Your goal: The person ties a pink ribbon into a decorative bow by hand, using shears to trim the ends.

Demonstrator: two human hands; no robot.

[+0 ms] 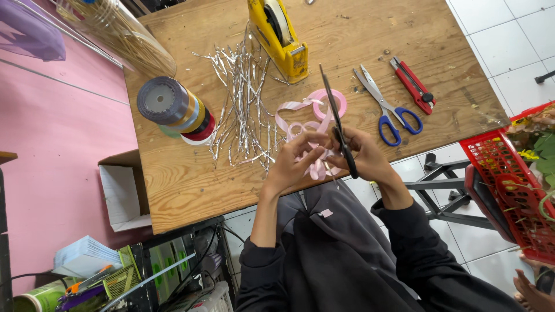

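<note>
My left hand [293, 163] pinches a looped bow of pink ribbon [317, 169] at the near edge of the wooden table [185, 179]. The ribbon trails up to its pink spool [338, 99] lying flat on the table. My right hand [364, 156] grips black scissors [336, 118], blades pointing away from me over the ribbon, handle hidden in the fist. Both hands touch each other around the bow.
A pile of silver foil strips [245, 98] lies left of the hands. A stack of ribbon rolls [176, 111], a yellow tape dispenser [278, 36], blue-handled scissors [384, 107] and a red utility knife [413, 85] sit on the table. A red basket [509, 190] stands at right, an open cardboard box [124, 193] at left.
</note>
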